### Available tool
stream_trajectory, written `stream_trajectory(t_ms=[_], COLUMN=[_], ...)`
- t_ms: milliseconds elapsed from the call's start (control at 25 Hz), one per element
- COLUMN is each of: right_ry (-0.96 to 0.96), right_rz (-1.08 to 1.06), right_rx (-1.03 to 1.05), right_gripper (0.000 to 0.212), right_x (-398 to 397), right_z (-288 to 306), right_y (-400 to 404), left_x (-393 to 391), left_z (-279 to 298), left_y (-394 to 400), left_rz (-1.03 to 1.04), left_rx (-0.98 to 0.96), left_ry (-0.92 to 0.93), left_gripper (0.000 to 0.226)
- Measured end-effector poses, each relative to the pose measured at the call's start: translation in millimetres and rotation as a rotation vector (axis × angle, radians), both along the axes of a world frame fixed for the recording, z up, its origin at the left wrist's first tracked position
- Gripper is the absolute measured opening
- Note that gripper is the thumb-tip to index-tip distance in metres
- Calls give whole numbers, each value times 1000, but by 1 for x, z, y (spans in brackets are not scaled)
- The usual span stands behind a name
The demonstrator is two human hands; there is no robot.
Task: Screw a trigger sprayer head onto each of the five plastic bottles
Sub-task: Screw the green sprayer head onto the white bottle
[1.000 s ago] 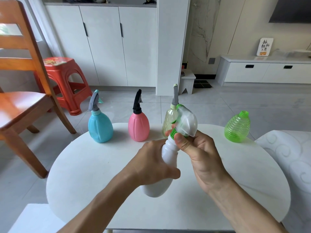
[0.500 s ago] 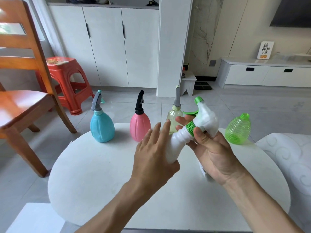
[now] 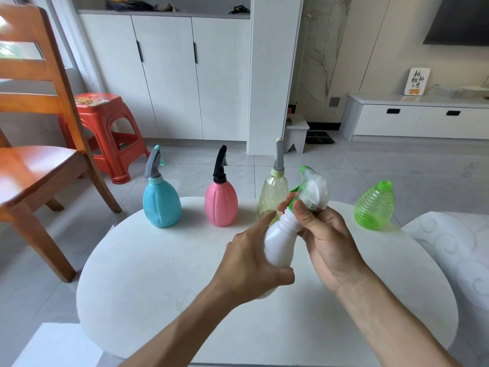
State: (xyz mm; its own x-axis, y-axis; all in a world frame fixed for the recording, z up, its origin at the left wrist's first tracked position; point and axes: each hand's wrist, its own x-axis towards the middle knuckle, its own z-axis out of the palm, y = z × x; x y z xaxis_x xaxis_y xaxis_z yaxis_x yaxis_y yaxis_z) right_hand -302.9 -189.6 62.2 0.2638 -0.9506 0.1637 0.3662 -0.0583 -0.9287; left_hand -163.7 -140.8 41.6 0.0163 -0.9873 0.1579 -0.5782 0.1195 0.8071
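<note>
Above the round white table (image 3: pixel 164 282) I hold a white bottle (image 3: pixel 280 245), tilted to the right. My left hand (image 3: pixel 251 268) wraps its body from below. My right hand (image 3: pixel 325 237) pinches the green collar of the white-and-green trigger sprayer head (image 3: pixel 313 189) sitting on its neck. Along the far edge stand a blue bottle (image 3: pixel 161 200), a pink bottle (image 3: pixel 221 202) and a pale yellow bottle (image 3: pixel 272 197), each with a sprayer head on. A ribbed green bottle (image 3: pixel 374 207) at the far right has a bare open neck.
A wooden chair (image 3: pixel 34 154) stands at the left and a red plastic stool (image 3: pixel 105 128) behind it. A white patterned cushion (image 3: pixel 455 250) lies against the table's right side. White cabinets line the back wall.
My left hand, open beside the bottle half a second ago, has closed around its body again. The bottle stays tilted, with my right hand on the collar.
</note>
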Motion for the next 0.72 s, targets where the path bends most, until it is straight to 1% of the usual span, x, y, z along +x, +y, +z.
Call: stream_trajectory(t_ms=[80, 240, 320, 440, 640, 680, 720], right_ry=[30, 61, 66, 117, 119, 172, 269], right_rz=[-14, -30, -51, -72, -39, -15, 1], right_rx=[6, -21, -38, -92, -102, -124, -150], right_gripper=[23, 30, 29, 20, 22, 22, 24], right_x=[-2, -3, -5, -9, -18, -17, -15], right_z=[3, 10, 14, 18, 22, 20, 17], right_y=[0, 2, 1, 1, 1, 3, 5], left_x=[-1, -8, -11, -17, -23, -22, -20], left_z=[-1, -1, 1, 3, 4, 2, 2], left_y=[-1, -3, -5, -5, -8, -10, -12], left_rz=[15, 19, 23, 37, 32, 38, 45], left_rx=[21, 5, -5, -25, -93, -108, -122], left_ry=[19, 76, 98, 124, 115, 122, 141], left_gripper=[92, 86, 86, 89, 95, 94, 93])
